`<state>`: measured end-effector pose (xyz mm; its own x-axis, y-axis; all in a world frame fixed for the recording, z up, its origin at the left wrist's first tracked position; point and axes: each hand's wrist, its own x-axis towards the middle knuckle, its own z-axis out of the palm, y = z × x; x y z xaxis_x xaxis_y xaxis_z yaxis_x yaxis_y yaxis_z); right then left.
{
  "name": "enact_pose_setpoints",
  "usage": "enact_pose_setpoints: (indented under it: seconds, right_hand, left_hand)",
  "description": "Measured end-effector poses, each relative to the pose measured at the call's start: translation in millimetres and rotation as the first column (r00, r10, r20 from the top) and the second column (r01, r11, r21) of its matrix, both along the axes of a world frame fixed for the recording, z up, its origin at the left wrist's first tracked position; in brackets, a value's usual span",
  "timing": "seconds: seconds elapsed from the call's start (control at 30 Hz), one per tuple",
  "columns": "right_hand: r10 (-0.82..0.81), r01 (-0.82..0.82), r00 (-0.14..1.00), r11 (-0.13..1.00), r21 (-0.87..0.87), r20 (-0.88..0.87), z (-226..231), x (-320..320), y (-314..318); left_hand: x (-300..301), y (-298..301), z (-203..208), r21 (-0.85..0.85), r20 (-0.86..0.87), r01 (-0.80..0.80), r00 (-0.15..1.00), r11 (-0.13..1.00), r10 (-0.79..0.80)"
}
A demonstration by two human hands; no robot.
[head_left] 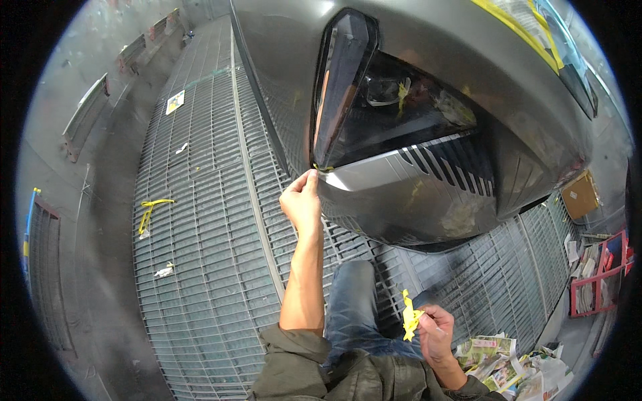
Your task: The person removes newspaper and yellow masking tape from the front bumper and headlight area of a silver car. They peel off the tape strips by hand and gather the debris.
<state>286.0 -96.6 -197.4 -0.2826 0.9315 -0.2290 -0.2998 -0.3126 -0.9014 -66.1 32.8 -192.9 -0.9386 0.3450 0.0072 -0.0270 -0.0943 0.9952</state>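
A grey car's front corner (414,220) fills the upper right, with a dark headlight (408,100) set into it. At the headlight's lower tip, my left hand (301,204) pinches a small bit of yellow masking tape (324,168) between thumb and fingertips. Below the bumper, close to my knees, my right hand (438,333) is closed on a crumpled strip of yellow masking tape (410,317). A silver trim piece (368,170) with dark slots runs under the headlight. Yellow scraps or their reflections show on the lamp and bumper.
Metal floor grating (200,267) lies underfoot, with a yellow tape scrap (148,214) and white bits on it. Crumpled printed paper (515,367) is heaped at my right. Beyond it stand a red-framed rack (595,291) and a cardboard box (580,196). Yellow tape and film edge the hood (515,30).
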Motion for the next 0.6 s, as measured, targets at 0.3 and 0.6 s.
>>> enact_pose_setpoints:
  seconds: [0.3, 0.6]
  right_hand:
    - [0.010, -0.010, 1.000, 1.000, 0.002, -0.001, -2, -1, 4]
    - [-0.003, 0.002, 1.000, 1.000, -0.009, -0.028, 0, 1, 9]
  left_hand:
    - [5, 9, 4, -0.064, 0.028, -0.053, 0.998, 0.997, 0.055]
    - [7, 17, 4, -0.117, 0.009, -0.129, 0.991, 0.985, 0.131]
